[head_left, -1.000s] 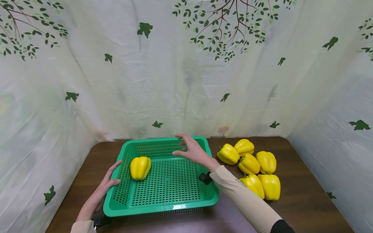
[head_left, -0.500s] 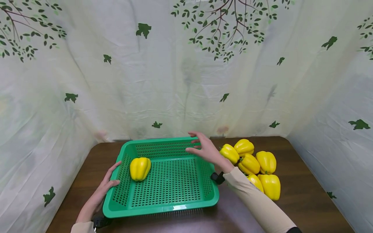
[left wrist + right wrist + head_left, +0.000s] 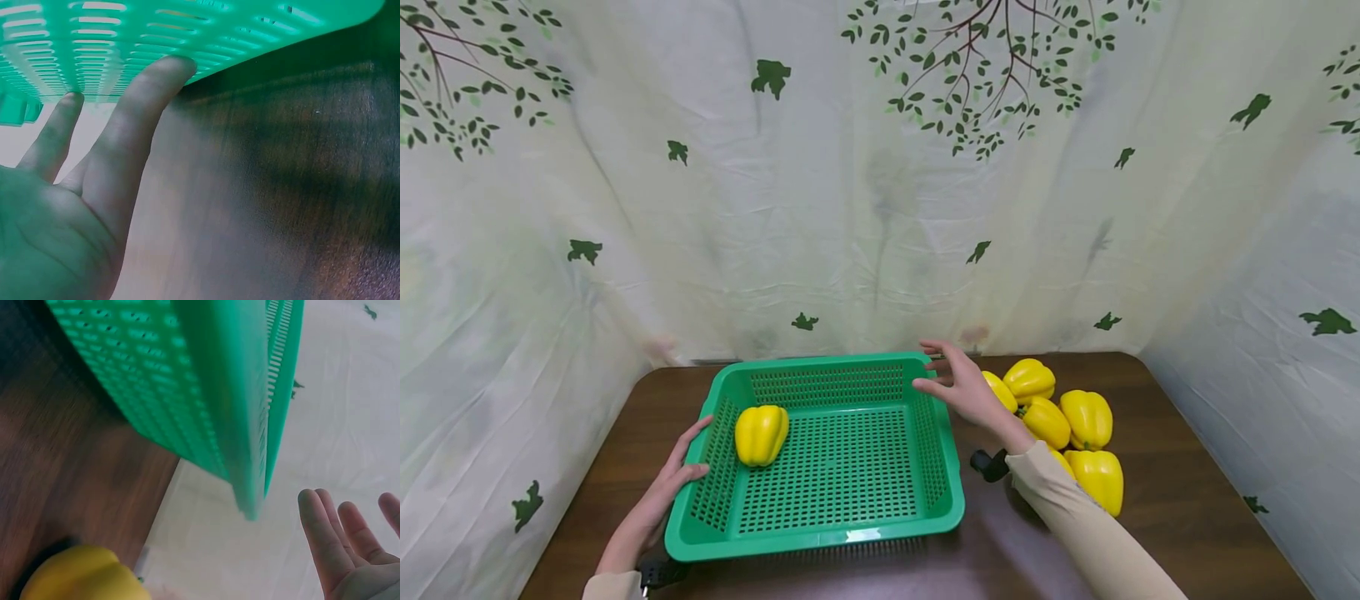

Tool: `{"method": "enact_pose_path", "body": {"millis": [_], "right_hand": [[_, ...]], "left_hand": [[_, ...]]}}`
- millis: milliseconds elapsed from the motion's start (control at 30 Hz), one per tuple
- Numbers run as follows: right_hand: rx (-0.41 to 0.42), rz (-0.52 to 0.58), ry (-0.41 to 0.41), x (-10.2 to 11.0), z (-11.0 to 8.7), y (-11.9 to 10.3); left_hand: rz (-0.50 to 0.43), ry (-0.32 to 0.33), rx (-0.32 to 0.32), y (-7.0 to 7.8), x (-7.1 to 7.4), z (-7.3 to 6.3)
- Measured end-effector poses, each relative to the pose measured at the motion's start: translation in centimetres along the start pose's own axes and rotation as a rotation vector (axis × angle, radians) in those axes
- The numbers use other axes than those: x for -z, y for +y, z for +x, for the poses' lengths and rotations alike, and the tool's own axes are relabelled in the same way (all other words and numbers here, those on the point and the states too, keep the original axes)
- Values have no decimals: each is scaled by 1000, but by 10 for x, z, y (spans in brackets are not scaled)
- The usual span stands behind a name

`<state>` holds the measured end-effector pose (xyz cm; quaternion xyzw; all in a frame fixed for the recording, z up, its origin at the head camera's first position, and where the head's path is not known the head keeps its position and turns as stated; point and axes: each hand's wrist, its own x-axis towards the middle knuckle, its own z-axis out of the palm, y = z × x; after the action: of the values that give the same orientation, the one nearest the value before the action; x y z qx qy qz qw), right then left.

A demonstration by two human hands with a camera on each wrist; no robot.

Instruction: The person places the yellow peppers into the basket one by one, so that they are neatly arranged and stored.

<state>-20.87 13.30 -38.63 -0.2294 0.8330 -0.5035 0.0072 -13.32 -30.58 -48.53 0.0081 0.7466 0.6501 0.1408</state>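
Note:
A green perforated plastic basket (image 3: pixel 808 547) stands on the brown table, with one yellow bell pepper (image 3: pixel 762 435) inside near its left wall. My left hand (image 3: pixel 658 492) touches the outside of the basket's left side, thumb and fingers extended. The left wrist view shows those straight fingers (image 3: pixel 134 119) against the slotted wall. Beyond the basket's right rim, my right hand (image 3: pixel 972 392) hovers with fingers spread and nothing in it. Several yellow bell peppers (image 3: pixel 1086 419) lie on the table to its right; the right hand and forearm partly cover some of them.
The dark wooden table (image 3: pixel 1180 500) extends right of the peppers, its back edge close to a pale curtain (image 3: pixel 880 275) printed with leaves. In the right wrist view, a bell pepper (image 3: pixel 87 578) lies below the basket's raised-looking rim (image 3: pixel 231 412).
My right hand has moved right, from above the basket's interior to past its right rim, toward the loose peppers, staying spread. The left hand, basket and the pepper in it keep their places.

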Motion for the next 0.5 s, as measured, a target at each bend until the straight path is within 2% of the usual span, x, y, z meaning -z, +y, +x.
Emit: {"method": "enact_pose_path", "body": {"millis": [67, 300, 500], "right_hand": [[-4, -7, 10, 4, -3, -3], [-4, -40, 74, 11, -3, 35], [6, -44, 114, 22, -8, 49]], "left_hand": [[-10, -5, 1, 0, 0, 0], [-23, -12, -20, 1, 0, -1], [-27, -14, -25, 1, -1, -2]]}}
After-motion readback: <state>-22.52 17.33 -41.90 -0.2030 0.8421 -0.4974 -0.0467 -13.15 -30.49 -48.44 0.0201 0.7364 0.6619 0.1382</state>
